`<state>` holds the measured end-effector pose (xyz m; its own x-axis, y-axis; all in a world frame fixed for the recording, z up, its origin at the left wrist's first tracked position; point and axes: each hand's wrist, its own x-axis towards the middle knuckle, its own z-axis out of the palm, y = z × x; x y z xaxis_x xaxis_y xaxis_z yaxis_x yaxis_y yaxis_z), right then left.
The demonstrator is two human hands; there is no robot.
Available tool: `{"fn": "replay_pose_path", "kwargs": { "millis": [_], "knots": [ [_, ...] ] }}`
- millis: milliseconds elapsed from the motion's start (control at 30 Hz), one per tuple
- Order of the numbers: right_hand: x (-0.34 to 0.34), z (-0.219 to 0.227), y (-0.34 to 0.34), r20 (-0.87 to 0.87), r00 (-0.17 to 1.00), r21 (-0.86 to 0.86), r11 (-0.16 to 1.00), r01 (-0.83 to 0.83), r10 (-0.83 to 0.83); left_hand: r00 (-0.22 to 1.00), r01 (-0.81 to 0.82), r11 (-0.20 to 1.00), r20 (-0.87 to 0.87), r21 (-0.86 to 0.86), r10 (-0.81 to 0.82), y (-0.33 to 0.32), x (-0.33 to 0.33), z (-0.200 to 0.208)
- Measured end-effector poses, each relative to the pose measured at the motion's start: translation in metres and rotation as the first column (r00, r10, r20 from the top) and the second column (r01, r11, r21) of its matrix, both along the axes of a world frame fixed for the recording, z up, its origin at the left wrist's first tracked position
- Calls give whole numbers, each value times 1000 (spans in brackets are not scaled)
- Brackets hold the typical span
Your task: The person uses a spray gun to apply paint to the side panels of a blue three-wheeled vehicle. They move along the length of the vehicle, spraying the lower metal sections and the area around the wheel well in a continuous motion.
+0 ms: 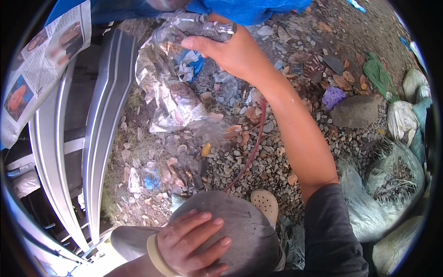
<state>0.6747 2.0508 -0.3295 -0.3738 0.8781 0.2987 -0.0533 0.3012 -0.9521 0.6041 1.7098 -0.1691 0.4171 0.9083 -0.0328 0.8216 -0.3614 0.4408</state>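
Observation:
In the upper middle, my right hand is closed around a grey, paint-spattered spray gun, its thumb lying along the near side. The gun's front is on the left. A rounded grey part above it is cut off by the top edge; I cannot tell whether it is the gun's cup. A red hose runs over the gravel below my right wrist. My left hand, with a cream band at the wrist, lies fingers apart on my grey-trousered knee and holds nothing.
Long silver panels stand at the left, with a newspaper sheet hanging over them. Blue sheeting hangs at the top. Crumpled paper lies on gravel below the gun. At right are a flat stone and woven sacks.

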Motion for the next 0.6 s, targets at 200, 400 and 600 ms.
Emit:
{"fn": "replay_pose_path", "kwargs": {
  "millis": [200, 400, 600],
  "knots": [
    [33, 42, -21, 24, 947, -188, 932, -310, 320, 1000, 6, 1000, 12, 1, -6, 6, 4, 0],
    [7, 32, -9, -170, 975, 45, 990, -137, 142, 1000, 10, 1000, 3, 21, -10, 8, 7, 0],
    [9, 13, -13, -96, 963, -193, 945, -266, 252, 1000, -6, 1000, -18, 11, 6, 7, 3, 2]
  ]
}}
